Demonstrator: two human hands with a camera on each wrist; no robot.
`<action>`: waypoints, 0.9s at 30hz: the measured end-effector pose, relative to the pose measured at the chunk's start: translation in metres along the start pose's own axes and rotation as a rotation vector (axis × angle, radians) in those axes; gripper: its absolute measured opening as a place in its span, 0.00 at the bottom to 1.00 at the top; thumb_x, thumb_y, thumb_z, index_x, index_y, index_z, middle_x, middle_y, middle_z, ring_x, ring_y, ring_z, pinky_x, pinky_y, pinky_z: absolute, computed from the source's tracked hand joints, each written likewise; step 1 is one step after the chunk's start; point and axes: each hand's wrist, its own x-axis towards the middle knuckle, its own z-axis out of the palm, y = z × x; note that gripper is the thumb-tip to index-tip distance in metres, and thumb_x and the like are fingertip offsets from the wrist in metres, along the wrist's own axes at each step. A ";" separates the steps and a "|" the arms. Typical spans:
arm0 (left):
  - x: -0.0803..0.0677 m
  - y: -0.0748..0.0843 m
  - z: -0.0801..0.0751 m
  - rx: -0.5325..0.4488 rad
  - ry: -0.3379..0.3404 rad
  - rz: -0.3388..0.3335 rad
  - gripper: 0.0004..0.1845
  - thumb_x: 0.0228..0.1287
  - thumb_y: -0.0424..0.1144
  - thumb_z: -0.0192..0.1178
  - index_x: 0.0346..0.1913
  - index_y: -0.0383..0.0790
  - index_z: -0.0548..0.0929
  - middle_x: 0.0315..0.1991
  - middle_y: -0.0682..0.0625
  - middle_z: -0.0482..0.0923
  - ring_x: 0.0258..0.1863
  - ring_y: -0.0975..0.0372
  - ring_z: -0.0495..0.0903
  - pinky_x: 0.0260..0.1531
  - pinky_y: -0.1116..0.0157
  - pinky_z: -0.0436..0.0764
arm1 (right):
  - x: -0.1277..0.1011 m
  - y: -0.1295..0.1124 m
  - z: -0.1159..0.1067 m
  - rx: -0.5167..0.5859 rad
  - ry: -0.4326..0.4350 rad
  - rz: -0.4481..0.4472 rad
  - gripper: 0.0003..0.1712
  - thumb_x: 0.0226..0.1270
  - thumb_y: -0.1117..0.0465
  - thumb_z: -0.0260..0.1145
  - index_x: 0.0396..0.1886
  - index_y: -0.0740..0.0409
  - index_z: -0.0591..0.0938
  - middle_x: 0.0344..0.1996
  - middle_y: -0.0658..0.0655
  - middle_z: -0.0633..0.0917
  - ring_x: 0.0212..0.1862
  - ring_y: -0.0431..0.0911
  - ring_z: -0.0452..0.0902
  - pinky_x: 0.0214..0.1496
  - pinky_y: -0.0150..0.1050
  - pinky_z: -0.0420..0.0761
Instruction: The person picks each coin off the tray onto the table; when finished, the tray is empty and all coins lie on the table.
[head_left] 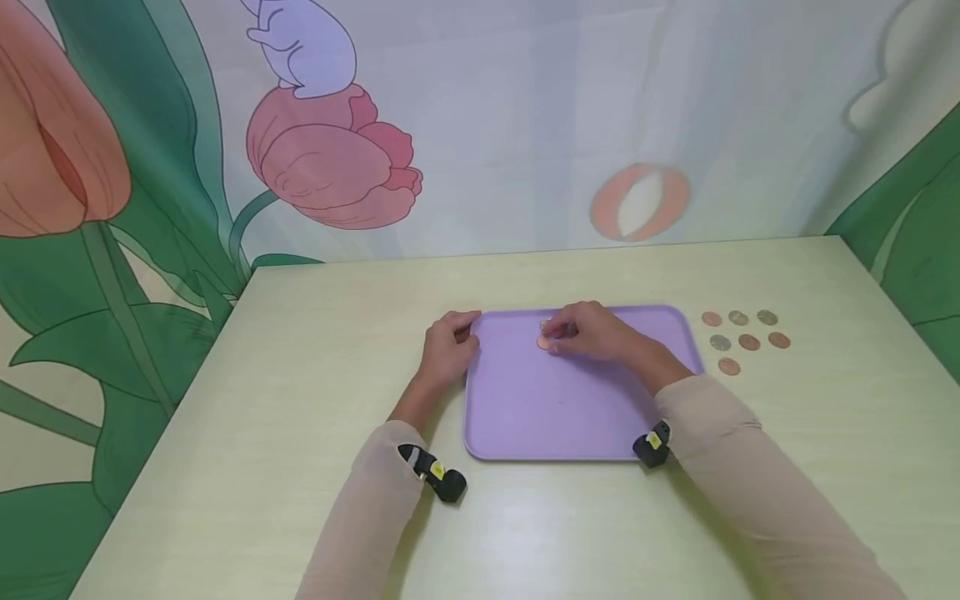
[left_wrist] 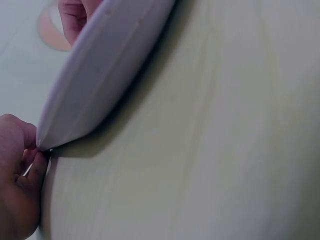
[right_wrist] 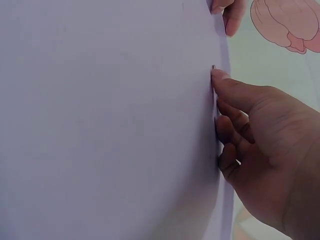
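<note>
Purple tray (head_left: 570, 408): right hand (head_left: 592, 332) pinches coin (head_left: 544, 342) onto it; left hand (head_left: 447, 346) grips tray corner. Next likely: let go, fetch from coins (head_left: 742, 337).

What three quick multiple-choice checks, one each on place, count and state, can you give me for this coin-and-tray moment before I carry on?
1. Where do the loose coins lie on the table?
A. To the right of the tray
B. To the left of the tray
C. In front of the tray's near edge

2. How many loose coins lie there?
A. Three
B. Seven
C. Twelve

3. What is the left hand doing?
A. Lying flat on the table, far from the tray
B. Gripping the tray's far left corner
C. Holding a cup

Answers:
1. A, the head view shows them right of the purple tray.
2. B, seven can be counted there.
3. B, its fingers curl at that corner, while the right hand rests over a coin on the tray.
</note>
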 end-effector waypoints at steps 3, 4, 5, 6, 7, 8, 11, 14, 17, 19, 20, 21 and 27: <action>-0.001 0.001 -0.001 -0.003 -0.003 -0.003 0.25 0.63 0.25 0.54 0.64 0.33 0.80 0.56 0.37 0.81 0.59 0.51 0.81 0.64 0.58 0.82 | 0.003 0.001 0.002 -0.039 0.018 -0.011 0.15 0.63 0.61 0.74 0.46 0.64 0.89 0.39 0.60 0.91 0.46 0.51 0.85 0.55 0.47 0.85; -0.001 0.002 -0.002 -0.005 -0.003 -0.004 0.25 0.63 0.25 0.54 0.64 0.33 0.80 0.56 0.37 0.81 0.59 0.52 0.81 0.64 0.58 0.82 | 0.004 0.001 0.002 -0.051 0.023 -0.015 0.14 0.62 0.60 0.74 0.45 0.63 0.90 0.38 0.59 0.91 0.45 0.50 0.85 0.54 0.46 0.85; -0.001 0.002 -0.002 -0.007 -0.002 -0.004 0.25 0.63 0.25 0.54 0.64 0.33 0.80 0.56 0.37 0.81 0.59 0.52 0.81 0.64 0.58 0.82 | 0.006 0.002 0.002 -0.063 0.026 -0.018 0.13 0.62 0.60 0.75 0.44 0.62 0.90 0.38 0.58 0.91 0.45 0.49 0.85 0.53 0.46 0.85; -0.002 0.002 -0.003 -0.009 -0.001 -0.005 0.25 0.63 0.25 0.54 0.64 0.33 0.80 0.56 0.37 0.81 0.59 0.51 0.81 0.64 0.57 0.82 | 0.007 0.001 0.003 -0.076 0.026 -0.019 0.12 0.62 0.60 0.75 0.43 0.62 0.90 0.37 0.57 0.91 0.44 0.49 0.85 0.53 0.45 0.85; -0.002 0.003 -0.003 -0.009 0.001 -0.004 0.25 0.63 0.25 0.54 0.64 0.33 0.80 0.56 0.37 0.81 0.59 0.51 0.81 0.64 0.57 0.82 | 0.008 0.001 0.003 -0.086 0.025 -0.016 0.12 0.62 0.59 0.75 0.42 0.61 0.90 0.36 0.57 0.91 0.43 0.48 0.84 0.52 0.44 0.84; -0.002 0.003 -0.003 -0.009 0.002 -0.003 0.25 0.63 0.25 0.54 0.64 0.32 0.80 0.56 0.37 0.81 0.59 0.51 0.81 0.64 0.57 0.82 | 0.009 0.001 0.003 -0.093 0.021 -0.014 0.11 0.62 0.59 0.75 0.42 0.61 0.90 0.36 0.56 0.91 0.43 0.48 0.84 0.52 0.43 0.84; -0.003 0.003 -0.003 -0.008 0.003 -0.001 0.25 0.63 0.25 0.54 0.64 0.32 0.80 0.56 0.36 0.81 0.59 0.51 0.81 0.64 0.56 0.82 | 0.010 -0.001 0.004 -0.112 0.004 -0.006 0.09 0.63 0.60 0.74 0.40 0.60 0.89 0.35 0.55 0.90 0.42 0.47 0.83 0.51 0.42 0.82; -0.003 0.003 -0.003 -0.009 0.001 -0.005 0.25 0.63 0.25 0.54 0.64 0.32 0.80 0.57 0.36 0.81 0.59 0.51 0.81 0.64 0.57 0.82 | 0.010 -0.002 0.004 -0.121 -0.010 0.005 0.08 0.64 0.61 0.73 0.39 0.61 0.88 0.34 0.55 0.88 0.42 0.47 0.81 0.52 0.42 0.81; -0.002 0.002 -0.001 -0.006 -0.001 -0.006 0.25 0.63 0.25 0.54 0.64 0.32 0.80 0.57 0.37 0.81 0.60 0.51 0.81 0.64 0.57 0.82 | 0.009 -0.003 0.005 -0.137 -0.013 0.010 0.08 0.64 0.61 0.73 0.39 0.60 0.87 0.34 0.56 0.87 0.42 0.48 0.80 0.51 0.42 0.80; -0.002 0.001 0.000 -0.003 -0.001 -0.004 0.25 0.63 0.25 0.54 0.64 0.32 0.80 0.57 0.37 0.81 0.60 0.51 0.81 0.64 0.57 0.82 | 0.008 -0.002 0.005 -0.138 -0.013 0.008 0.08 0.64 0.61 0.73 0.39 0.60 0.87 0.35 0.56 0.87 0.42 0.48 0.79 0.51 0.42 0.79; -0.002 0.002 0.000 -0.002 -0.001 -0.002 0.25 0.63 0.25 0.54 0.64 0.32 0.80 0.57 0.37 0.81 0.60 0.51 0.81 0.64 0.57 0.82 | 0.007 -0.002 0.004 -0.137 -0.012 0.006 0.07 0.64 0.61 0.73 0.39 0.60 0.87 0.36 0.57 0.87 0.42 0.48 0.79 0.51 0.42 0.79; -0.002 0.002 0.001 -0.002 -0.002 0.000 0.25 0.63 0.25 0.54 0.64 0.32 0.80 0.57 0.36 0.81 0.60 0.51 0.81 0.64 0.57 0.82 | 0.007 -0.002 0.004 -0.132 -0.010 0.006 0.07 0.64 0.62 0.73 0.39 0.60 0.87 0.36 0.57 0.87 0.43 0.49 0.79 0.51 0.42 0.79; -0.002 0.002 0.001 -0.003 -0.005 0.003 0.25 0.63 0.25 0.53 0.64 0.32 0.80 0.59 0.36 0.81 0.63 0.50 0.80 0.66 0.57 0.81 | 0.005 -0.005 0.003 -0.059 -0.016 0.021 0.07 0.62 0.66 0.73 0.39 0.59 0.85 0.37 0.58 0.87 0.40 0.47 0.78 0.47 0.39 0.79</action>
